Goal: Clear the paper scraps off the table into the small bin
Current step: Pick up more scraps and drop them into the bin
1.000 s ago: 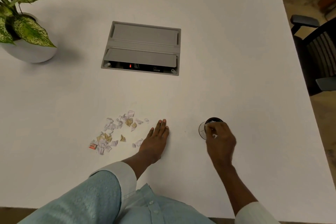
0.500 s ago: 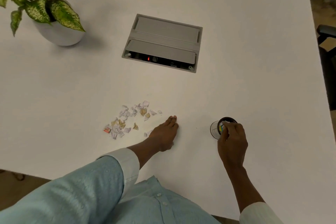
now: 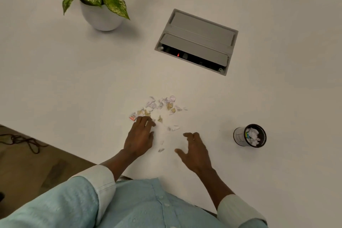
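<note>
My left hand (image 3: 140,138) lies flat, fingers spread on the near edge of the torn white and tan paper scraps (image 3: 159,107) scattered just beyond it on the white desk (image 3: 74,72); my right hand (image 3: 194,149) hovers open and empty beside it. I judge the scraps featherlight and flimsy, best raked together and pinched in a bunch. The small black cylindrical bin (image 3: 249,136) stands off right of my right hand.

scraps (image 3: 148,119) under left fingers (image 3: 146,124)

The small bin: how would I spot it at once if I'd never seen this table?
Start at the grey hatch sunk in the white table, then look nearer the person and a bit right. The small bin stands alone right of the right hand: a dark-rimmed round cup, crumpled paper inside.
</note>
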`<action>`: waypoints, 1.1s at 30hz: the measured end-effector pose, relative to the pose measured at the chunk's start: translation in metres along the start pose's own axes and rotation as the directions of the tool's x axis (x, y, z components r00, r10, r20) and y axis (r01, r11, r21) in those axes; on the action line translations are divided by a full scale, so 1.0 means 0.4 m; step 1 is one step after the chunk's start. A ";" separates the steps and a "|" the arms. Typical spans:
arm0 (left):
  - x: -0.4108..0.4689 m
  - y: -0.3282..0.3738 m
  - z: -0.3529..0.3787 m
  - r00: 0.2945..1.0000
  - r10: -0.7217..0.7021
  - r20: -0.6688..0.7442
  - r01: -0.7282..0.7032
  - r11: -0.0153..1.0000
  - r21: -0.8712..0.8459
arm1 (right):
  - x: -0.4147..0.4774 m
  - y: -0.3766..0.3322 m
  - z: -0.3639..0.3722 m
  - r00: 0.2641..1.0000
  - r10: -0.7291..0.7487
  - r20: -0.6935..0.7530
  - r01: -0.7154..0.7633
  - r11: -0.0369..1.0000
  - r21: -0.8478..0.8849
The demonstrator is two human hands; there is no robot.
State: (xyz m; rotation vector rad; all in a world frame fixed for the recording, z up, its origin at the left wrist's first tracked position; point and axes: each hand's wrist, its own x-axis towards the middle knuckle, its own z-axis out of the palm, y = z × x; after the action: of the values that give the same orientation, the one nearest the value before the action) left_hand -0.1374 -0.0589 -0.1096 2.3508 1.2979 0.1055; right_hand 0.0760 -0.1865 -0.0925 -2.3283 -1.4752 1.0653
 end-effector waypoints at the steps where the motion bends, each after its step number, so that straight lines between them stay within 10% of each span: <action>1: -0.005 -0.020 -0.006 1.000 -0.030 0.000 0.030 0.999 0.017 | 0.005 -0.018 0.018 1.000 0.004 0.030 -0.004 1.000 -0.020; 13: 0.041 -0.117 -0.018 0.955 -0.249 0.163 0.239 0.968 0.079 | 0.075 -0.132 0.126 0.996 0.080 0.032 -0.073 0.981 -0.179; 33: 0.077 -0.088 -0.003 0.959 -0.065 0.276 0.025 0.989 0.144 | 0.098 -0.178 0.181 0.995 -0.101 -0.025 0.091 0.961 -0.263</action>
State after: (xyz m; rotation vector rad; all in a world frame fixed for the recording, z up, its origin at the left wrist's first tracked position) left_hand -0.1485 -0.0171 -0.1277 2.3433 1.2512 -0.3325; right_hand -0.0126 -0.1338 -0.1276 -2.4006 -1.7901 0.8409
